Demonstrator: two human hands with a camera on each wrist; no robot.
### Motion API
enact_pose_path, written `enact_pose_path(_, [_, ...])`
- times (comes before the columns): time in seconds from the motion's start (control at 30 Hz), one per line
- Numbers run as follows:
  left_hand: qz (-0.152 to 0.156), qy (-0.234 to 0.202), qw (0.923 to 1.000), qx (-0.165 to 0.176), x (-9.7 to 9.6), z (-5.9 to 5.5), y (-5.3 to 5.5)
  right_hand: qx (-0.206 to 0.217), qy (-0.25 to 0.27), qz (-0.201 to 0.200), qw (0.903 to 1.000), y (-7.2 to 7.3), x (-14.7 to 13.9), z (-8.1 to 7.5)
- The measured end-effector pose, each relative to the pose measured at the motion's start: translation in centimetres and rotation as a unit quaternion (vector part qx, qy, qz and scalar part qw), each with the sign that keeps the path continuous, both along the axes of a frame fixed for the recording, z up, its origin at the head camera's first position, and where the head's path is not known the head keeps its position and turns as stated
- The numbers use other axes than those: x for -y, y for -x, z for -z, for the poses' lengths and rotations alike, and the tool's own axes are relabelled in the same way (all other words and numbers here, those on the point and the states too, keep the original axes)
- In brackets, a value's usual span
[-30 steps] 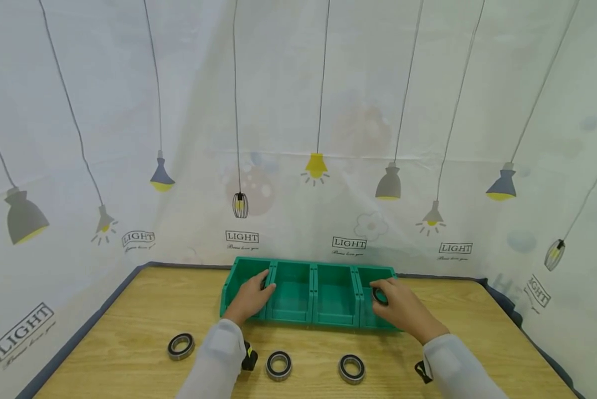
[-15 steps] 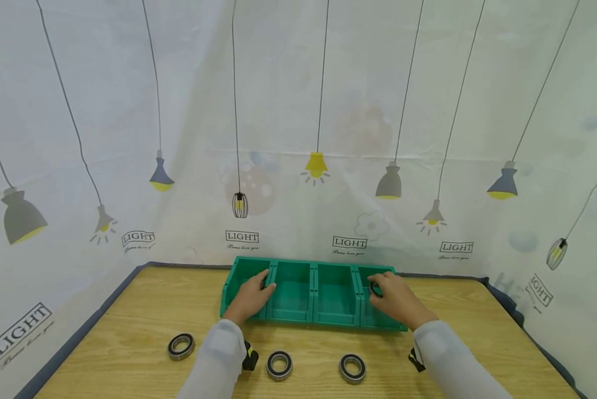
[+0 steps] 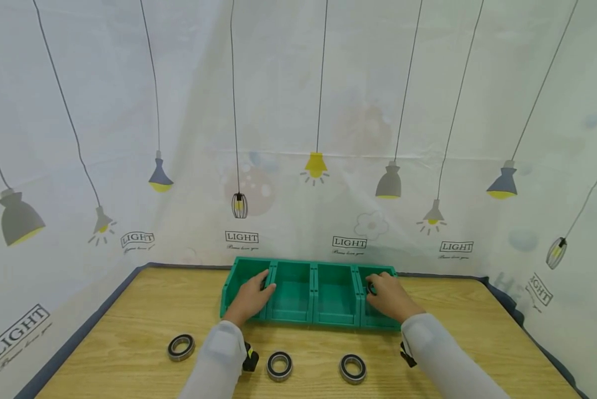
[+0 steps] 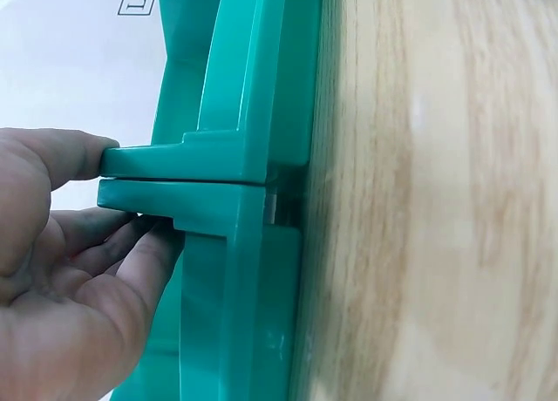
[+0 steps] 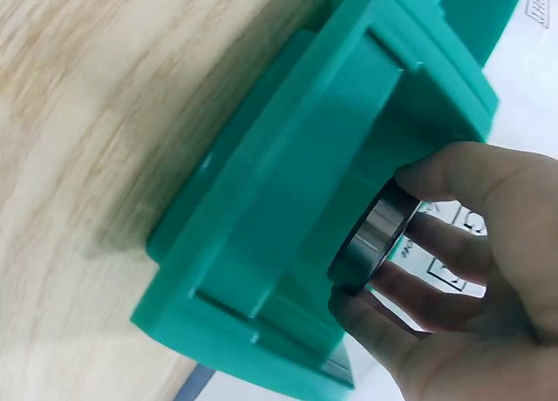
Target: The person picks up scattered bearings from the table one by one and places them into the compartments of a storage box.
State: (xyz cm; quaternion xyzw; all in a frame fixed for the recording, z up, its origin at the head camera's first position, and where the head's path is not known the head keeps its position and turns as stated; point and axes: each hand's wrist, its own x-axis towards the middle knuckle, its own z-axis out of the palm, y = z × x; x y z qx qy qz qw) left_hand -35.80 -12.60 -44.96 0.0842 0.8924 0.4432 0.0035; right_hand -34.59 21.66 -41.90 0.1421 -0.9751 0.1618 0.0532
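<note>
A row of green plastic storage bins [image 3: 292, 293] stands at the back of the table. My left hand [image 3: 251, 298] pinches the adjoining side walls between the leftmost bin and its neighbour; in the left wrist view the thumb lies on one side of the walls [image 4: 174, 179] and the fingers on the other. Over the opening of the rightmost bin, my right hand [image 3: 390, 296] holds a ball bearing [image 5: 375, 235] by its rim between thumb and fingers. In the head view that bearing is mostly hidden by the hand.
Three more bearings lie flat on the wooden table in front of the bins: one at the left [image 3: 181, 347], one near the middle [image 3: 279, 366] and one right of it [image 3: 353, 368]. A white cloth backdrop [image 3: 293, 221] printed with lamps rises behind the bins.
My right hand has moved slightly left and farther into the rightmost bin with the bearing. The left hand stays on the bin walls, and the three bearings on the table have not moved.
</note>
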Motion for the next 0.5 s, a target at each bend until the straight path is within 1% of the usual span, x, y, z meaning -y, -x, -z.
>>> enact_pose_path(0.17, [-0.002,-0.004,1.0,0.001,-0.1,0.2,0.2,0.006,-0.014,0.005,0.9999,0.3,0.0,0.4])
enact_pose_path(0.5, [-0.006,-0.005,1.0,0.003,-0.2,0.2,-0.1,0.026,-0.024,0.021,0.9992,0.8,0.1,1.2])
